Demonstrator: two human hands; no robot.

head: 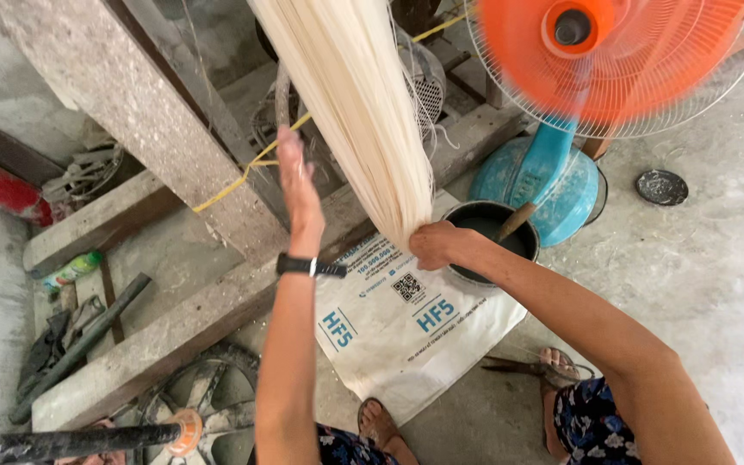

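A long hank of pale fibres (355, 103) hangs down in front of a rough wooden post (144, 112). The right hand (435, 244) has its fingers clenched around the hank's lower end, just above a white printed sack (406, 331) on the floor. The left hand (297, 185), fingers released and flat, rests against the hank's side. Right of the hank stand a black bucket (486, 226) and a spinning orange fan (613, 56).

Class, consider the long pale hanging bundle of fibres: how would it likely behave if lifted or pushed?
The fibre bundle is probably floppy: it hangs straight, narrowing where the right hand pinches it. Likely light: the left hand steadies it with open fingers. Loose strands would probably splay.
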